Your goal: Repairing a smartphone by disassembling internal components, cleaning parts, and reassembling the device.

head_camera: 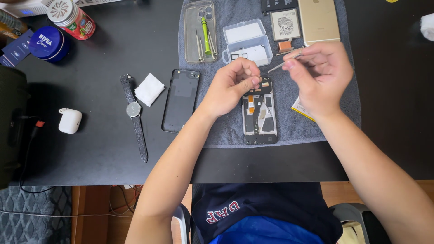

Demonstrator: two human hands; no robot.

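A black table (99,149) is lying under everything, and a grey towel (289,131) is covering its middle as a work mat. On the towel an opened phone (260,115) is lying face down with its back removed, its inner parts showing, right in front of the person. A black back cover (181,100) is resting just left of the towel's edge, with a wristwatch (134,115) and a folded white cloth (149,89) lying beside it. A gold phone (318,20) and a flat battery (285,24) are sitting at the towel's far edge, near a clear plastic box (247,41) and a clear case (199,31) that is holding small screwdrivers. The left hand (230,86) is hovering over the opened phone's top end, fingers curled together, thumb and forefinger pinched; whether anything is caught between them I cannot tell. The right hand (322,72) is holding metal tweezers (284,63), fingers clamped on them, their tip pointing toward the left hand.
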